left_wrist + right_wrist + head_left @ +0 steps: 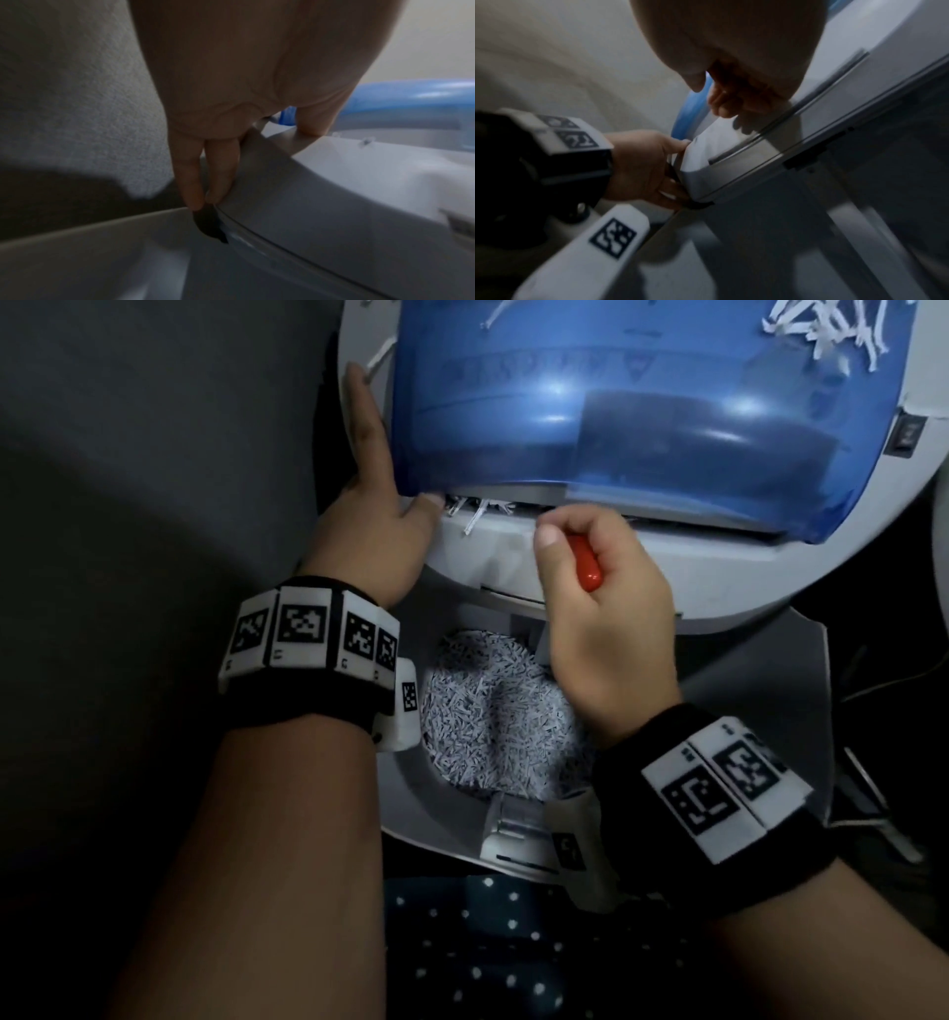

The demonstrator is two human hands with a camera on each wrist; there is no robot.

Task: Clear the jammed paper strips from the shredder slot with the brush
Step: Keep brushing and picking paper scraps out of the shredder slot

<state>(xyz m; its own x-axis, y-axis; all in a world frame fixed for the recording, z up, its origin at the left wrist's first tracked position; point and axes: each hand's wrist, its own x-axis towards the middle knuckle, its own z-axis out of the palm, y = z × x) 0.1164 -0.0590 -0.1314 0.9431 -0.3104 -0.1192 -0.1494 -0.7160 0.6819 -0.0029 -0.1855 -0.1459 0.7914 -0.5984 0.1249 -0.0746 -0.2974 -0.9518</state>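
The shredder head [513, 562] is grey with a blue translucent cover [565, 403]. It lies tipped over the open bin. White jammed strips [475, 513] poke out of the slot just under the cover's front edge. My right hand [570, 526] grips the red brush handle [585, 567] right at the slot; the bristle end is hidden behind my fingers. My left hand [380, 495] rests on the head's left side with straight fingers [190, 178] along the shell and the thumb at the cover's corner. In the right wrist view the curled fingers [726, 97] hover over the grey shell.
The grey bin's rim [411, 793] surrounds a heap of shredded paper [493, 711] directly below my hands. Loose strips [821, 331] lie on the cover at the far right. A black switch [906, 434] sits on the head's right edge. Dotted dark fabric [488, 942] lies nearest me.
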